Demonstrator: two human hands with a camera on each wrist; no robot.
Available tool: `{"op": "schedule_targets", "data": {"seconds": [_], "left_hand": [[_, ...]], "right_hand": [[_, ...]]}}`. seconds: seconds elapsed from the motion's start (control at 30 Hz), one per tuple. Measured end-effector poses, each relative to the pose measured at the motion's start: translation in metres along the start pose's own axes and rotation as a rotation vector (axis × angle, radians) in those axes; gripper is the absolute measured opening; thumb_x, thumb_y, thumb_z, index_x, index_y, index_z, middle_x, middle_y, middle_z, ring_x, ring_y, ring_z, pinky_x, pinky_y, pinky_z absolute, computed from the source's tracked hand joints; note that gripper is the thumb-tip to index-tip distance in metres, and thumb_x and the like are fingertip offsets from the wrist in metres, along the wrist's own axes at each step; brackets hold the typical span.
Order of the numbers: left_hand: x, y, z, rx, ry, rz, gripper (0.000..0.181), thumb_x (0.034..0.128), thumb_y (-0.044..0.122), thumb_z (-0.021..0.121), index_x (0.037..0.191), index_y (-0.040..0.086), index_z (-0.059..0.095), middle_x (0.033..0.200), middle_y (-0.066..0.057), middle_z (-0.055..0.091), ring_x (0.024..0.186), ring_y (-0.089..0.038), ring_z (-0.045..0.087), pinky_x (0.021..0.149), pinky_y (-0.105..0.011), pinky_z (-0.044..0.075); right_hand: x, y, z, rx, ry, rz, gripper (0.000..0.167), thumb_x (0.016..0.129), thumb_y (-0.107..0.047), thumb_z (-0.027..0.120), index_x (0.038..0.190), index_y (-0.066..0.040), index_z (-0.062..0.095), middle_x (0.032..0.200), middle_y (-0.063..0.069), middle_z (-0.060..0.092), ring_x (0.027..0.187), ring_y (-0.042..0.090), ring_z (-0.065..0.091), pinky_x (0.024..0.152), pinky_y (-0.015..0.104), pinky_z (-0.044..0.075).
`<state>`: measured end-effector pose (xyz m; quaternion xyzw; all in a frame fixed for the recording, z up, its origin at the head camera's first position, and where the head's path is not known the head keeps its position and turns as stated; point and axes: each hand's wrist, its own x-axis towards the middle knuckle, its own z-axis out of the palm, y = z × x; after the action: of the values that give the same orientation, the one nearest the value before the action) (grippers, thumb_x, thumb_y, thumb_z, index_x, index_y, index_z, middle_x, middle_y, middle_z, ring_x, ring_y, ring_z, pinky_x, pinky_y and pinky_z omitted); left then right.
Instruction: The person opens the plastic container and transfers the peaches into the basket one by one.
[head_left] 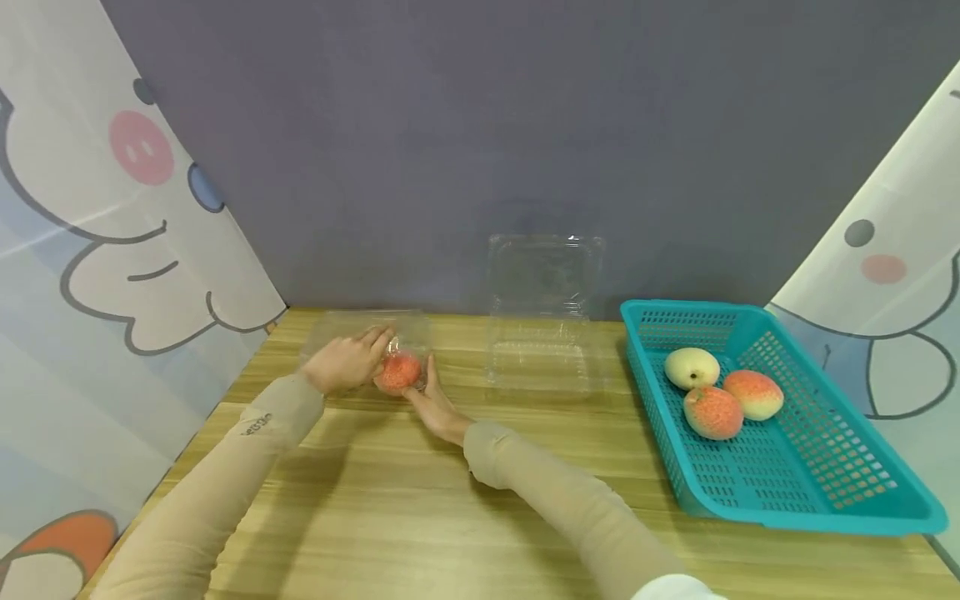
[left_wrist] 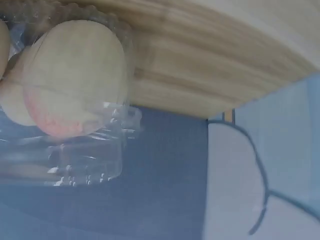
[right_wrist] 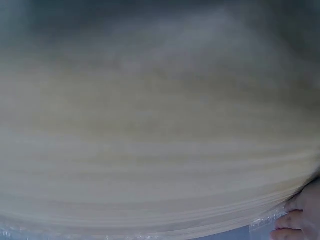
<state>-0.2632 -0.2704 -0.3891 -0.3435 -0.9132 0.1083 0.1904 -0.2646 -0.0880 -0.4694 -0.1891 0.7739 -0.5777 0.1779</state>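
Observation:
A clear plastic clamshell box (head_left: 315, 333) stands at the back left of the table with peaches inside. One reddish peach (head_left: 400, 372) shows between the hands; in the left wrist view a pale peach with a pink blush (left_wrist: 77, 77) is seen through the plastic, others partly cut off beside it. My left hand (head_left: 348, 360) grips the box from the left, its fingers over the top. At the front right corner my right hand (head_left: 435, 407) holds the box, thumb and fingers apart around it. Whether the lid is fully down is hard to tell.
A second clear clamshell box (head_left: 540, 362) stands with its lid raised against the grey back wall. To the right is a teal basket (head_left: 795, 475) with a pale yellow peach (head_left: 692, 368) and two reddish peaches (head_left: 713, 412). Printed cloth walls flank the wooden table.

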Motion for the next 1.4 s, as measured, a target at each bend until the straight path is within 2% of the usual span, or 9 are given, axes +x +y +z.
{"op": "schedule_targets", "data": {"seconds": [0.1,0.3,0.5,0.6,0.7,0.9,1.03,1.13,1.4], "left_hand": [[-0.001,-0.002,0.0,0.007,-0.022,0.035,0.054,0.0882,0.023,0.058,0.132,-0.005,0.04,0.127,-0.024,0.05,0.112,-0.038,0.054,0.072,-0.04,0.056],[-0.015,0.0,0.012,0.084,0.055,0.124,0.061,0.0844,0.029,0.063,0.132,-0.003,0.041,0.13,-0.025,0.049,0.113,-0.036,0.054,0.086,-0.039,0.052],[-0.017,0.005,0.019,0.102,0.138,0.119,0.064,0.0793,0.032,0.068,0.129,-0.002,0.047,0.131,-0.022,0.049,0.115,-0.033,0.053,0.091,-0.039,0.049],[-0.021,0.004,0.022,0.057,0.177,0.076,0.065,0.0772,0.028,0.07,0.129,-0.002,0.046,0.132,-0.022,0.049,0.115,-0.034,0.053,0.091,-0.041,0.049],[-0.033,-0.001,0.023,-0.028,0.16,-0.02,0.066,0.0778,0.028,0.07,0.131,-0.002,0.044,0.134,-0.022,0.047,0.116,-0.036,0.051,0.09,-0.045,0.048],[-0.065,-0.014,0.019,-0.121,-0.013,-0.238,0.066,0.085,0.033,0.062,0.135,-0.003,0.039,0.142,-0.022,0.035,0.126,-0.039,0.039,0.086,-0.049,0.049],[-0.077,-0.024,0.016,-0.114,-0.103,-0.304,0.067,0.0884,0.034,0.058,0.136,-0.007,0.035,0.143,-0.027,0.03,0.13,-0.042,0.032,0.092,-0.051,0.045],[-0.082,-0.029,0.017,-0.092,-0.102,-0.271,0.063,0.0887,0.031,0.058,0.134,-0.008,0.037,0.141,-0.03,0.032,0.128,-0.044,0.034,0.09,-0.05,0.046],[-0.086,-0.035,0.022,0.04,0.053,-0.08,0.059,0.0807,0.016,0.067,0.127,-0.01,0.043,0.129,-0.034,0.044,0.121,-0.044,0.044,0.092,-0.047,0.046]], "right_hand": [[-0.002,-0.001,-0.001,-0.007,0.006,0.001,0.083,0.093,-0.037,0.042,0.145,-0.018,-0.02,0.154,0.013,-0.007,0.141,0.029,0.007,0.114,0.047,0.011],[-0.002,-0.002,0.001,-0.039,0.004,-0.009,0.082,0.094,-0.039,0.04,0.145,-0.015,-0.02,0.154,0.014,-0.009,0.141,0.028,0.003,0.114,0.047,0.009],[-0.003,-0.002,-0.005,-0.028,0.018,-0.017,0.084,0.094,-0.047,0.039,0.144,-0.015,-0.021,0.153,0.017,-0.006,0.14,0.034,0.005,0.113,0.053,0.01],[-0.002,-0.002,-0.007,-0.046,0.032,-0.033,0.084,0.094,-0.045,0.038,0.144,-0.013,-0.02,0.153,0.018,-0.009,0.14,0.035,0.002,0.113,0.053,0.008],[-0.003,-0.003,-0.006,-0.041,0.05,-0.033,0.083,0.094,-0.042,0.041,0.145,-0.012,-0.018,0.153,0.015,-0.01,0.141,0.032,0.002,0.113,0.05,0.007],[-0.004,-0.002,-0.002,-0.001,0.058,-0.029,0.083,0.094,-0.04,0.044,0.146,-0.014,-0.017,0.154,0.015,-0.005,0.141,0.031,0.004,0.113,0.05,0.009],[-0.003,-0.002,0.0,-0.001,0.066,-0.025,0.083,0.094,-0.041,0.043,0.146,-0.014,-0.016,0.154,0.016,-0.003,0.141,0.031,0.004,0.114,0.05,0.009],[-0.003,-0.004,0.001,-0.007,0.075,-0.011,0.085,0.093,-0.043,0.044,0.146,-0.014,-0.016,0.154,0.015,-0.004,0.141,0.03,0.005,0.114,0.049,0.009],[0.009,-0.005,0.006,0.114,0.152,-0.036,0.099,0.086,-0.033,0.062,0.146,-0.008,-0.012,0.153,0.02,0.001,0.14,0.034,0.007,0.113,0.051,0.009]]}}
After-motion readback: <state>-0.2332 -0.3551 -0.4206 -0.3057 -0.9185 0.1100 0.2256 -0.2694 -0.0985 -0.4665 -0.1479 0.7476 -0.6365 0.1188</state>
